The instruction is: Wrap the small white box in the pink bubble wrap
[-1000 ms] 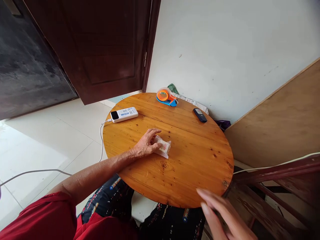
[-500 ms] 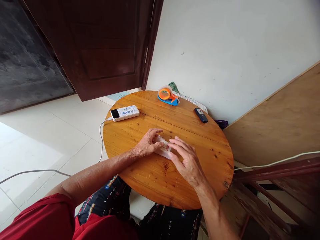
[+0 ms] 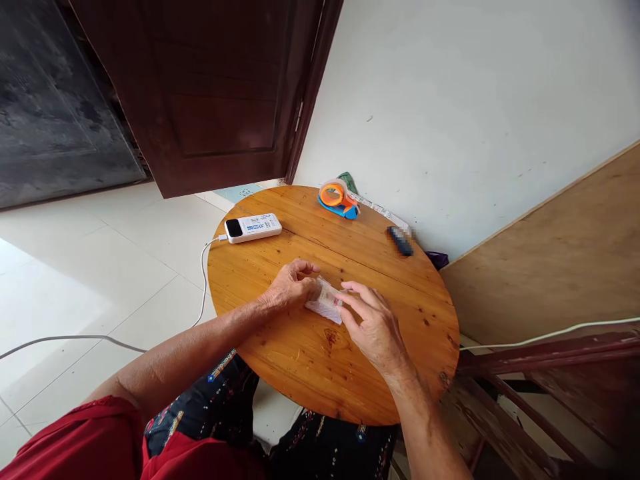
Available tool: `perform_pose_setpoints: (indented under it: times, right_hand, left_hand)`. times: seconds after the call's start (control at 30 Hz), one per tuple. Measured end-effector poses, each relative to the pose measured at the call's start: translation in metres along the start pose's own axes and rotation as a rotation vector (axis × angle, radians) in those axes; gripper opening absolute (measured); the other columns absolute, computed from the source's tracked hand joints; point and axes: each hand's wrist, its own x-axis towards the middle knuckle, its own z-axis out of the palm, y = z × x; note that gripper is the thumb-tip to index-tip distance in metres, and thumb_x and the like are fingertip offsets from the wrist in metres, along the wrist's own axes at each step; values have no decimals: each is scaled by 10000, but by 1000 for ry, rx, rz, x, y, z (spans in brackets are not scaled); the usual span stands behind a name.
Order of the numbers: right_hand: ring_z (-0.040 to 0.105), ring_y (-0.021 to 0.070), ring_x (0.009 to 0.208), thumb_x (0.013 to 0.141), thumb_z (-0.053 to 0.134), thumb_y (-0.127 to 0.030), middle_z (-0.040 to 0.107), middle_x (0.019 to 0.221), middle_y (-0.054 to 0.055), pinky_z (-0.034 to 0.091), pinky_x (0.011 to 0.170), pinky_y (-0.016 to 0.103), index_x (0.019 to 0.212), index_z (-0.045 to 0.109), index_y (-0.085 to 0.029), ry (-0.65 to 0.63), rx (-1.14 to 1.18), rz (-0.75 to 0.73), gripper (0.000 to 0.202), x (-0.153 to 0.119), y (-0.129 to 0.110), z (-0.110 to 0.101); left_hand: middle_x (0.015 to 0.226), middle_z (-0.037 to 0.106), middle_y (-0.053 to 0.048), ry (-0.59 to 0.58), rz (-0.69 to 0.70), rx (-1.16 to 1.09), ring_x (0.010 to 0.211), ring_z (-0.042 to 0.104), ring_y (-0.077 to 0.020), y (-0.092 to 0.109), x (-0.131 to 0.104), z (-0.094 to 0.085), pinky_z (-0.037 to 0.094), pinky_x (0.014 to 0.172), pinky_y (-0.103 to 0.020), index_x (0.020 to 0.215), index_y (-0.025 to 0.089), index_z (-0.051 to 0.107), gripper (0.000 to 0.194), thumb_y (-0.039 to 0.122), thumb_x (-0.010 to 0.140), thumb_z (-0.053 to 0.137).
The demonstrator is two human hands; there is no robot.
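Note:
A small packet in whitish, see-through bubble wrap (image 3: pixel 325 305) lies on the round wooden table (image 3: pixel 280 360), with a little red marking near its right end. My left hand (image 3: pixel 295 283) grips the packet's left end between thumb and curled fingers; the fingertips are partly hidden. At the right end, my right hand (image 3: pixel 370 320) pinches the edge with thumb and forefinger close together, its other fingers raised and bent. What the wrap encloses is hard to make out.
Toward the back stands an orange and blue tape dispenser (image 3: pixel 337 199). A white power bank (image 3: pixel 254 228) with a plugged-in cable (image 3: pixel 204 267) is at the left edge. A dark, pixel-blurred object (image 3: pixel 400 241) lies at the right, near the wall (image 3: pixel 450 87).
My left hand has drawn back slightly to the left and curled at the packet's end. My right thumb and forefinger have closed together at its right edge. The view has shifted slightly.

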Motion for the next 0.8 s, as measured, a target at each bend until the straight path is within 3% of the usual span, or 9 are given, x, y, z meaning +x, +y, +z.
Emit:
perform_pose_setpoints:
  times: [0.23,0.47,0.57,0.67,0.8]
  right_hand:
    - [645,251,939,920,511,-122,724,1114,76,438,835,426,918,696,-221,-76,-231,-127,210,12,-10,0]
    - [675,237,1005,913,492,-168,727,1050,81,485,867,385,839,611,-232,118,95,101,154,14,7,18]
    - [684,218,974,912,504,-186,726,1010,71,503,859,354,830,619,-229,109,247,146,148,14,16,15]
    - [681,213,956,909,554,-198,732,1029,52,477,849,356,860,672,-228,16,205,56,131,11,15,5]
    - [656,224,905,911,553,-142,740,1034,52,415,823,392,909,702,-224,-75,-70,-108,170,13,0,-5]
  left_hand:
    - [1115,626,-99,-149,173,289,953,597,-243,5,-8,1,516,861,-385,1262,135,604,579,242,697,664]
    - [1326,554,-122,-171,310,478,1245,474,-330,6,-12,2,389,1087,-515,1388,176,479,716,242,704,682]
    - [1389,507,-144,-190,281,485,1289,445,-336,7,-13,1,367,1109,-529,1447,153,397,792,223,703,660]
    - [1368,514,-158,-205,222,488,1270,460,-330,8,-13,1,385,1098,-515,1473,116,352,822,257,718,646]
    - [1369,516,-138,-211,217,504,1263,463,-321,8,-14,1,393,1092,-497,1478,139,351,815,299,733,639]
